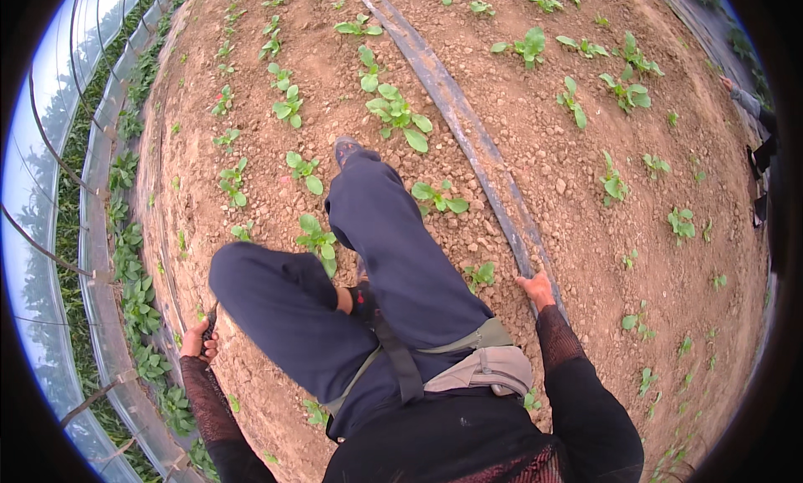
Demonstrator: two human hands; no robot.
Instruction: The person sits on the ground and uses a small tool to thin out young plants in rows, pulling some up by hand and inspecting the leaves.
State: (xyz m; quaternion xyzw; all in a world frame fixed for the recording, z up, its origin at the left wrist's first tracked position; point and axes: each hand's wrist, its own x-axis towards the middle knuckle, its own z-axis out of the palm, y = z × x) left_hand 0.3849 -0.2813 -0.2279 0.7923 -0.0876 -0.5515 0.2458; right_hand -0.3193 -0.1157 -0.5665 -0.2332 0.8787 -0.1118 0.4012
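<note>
On the left, my left hand (199, 344) is closed around the dark handle of a hand tool (210, 323); a thin part of it rises beside my bent knee, and its working end is not clear. My right hand (538, 290) is down at a flat, soil-covered black plastic hose or strip (467, 119), touching it. Whether those fingers grip the strip or only rest on it is hard to see. Leafy green seedlings (317, 238) stand in the soil (401, 257) around my legs, one (482, 275) just left of my right hand.
Rows of seedlings (395, 110) run ahead, more (615, 182) to the right. Clear plastic greenhouse sheeting (37, 169) on curved hoops bounds the left side, with a line of taller plants (135, 282) inside it. Another person's sleeved arm (745, 100) shows at the far right.
</note>
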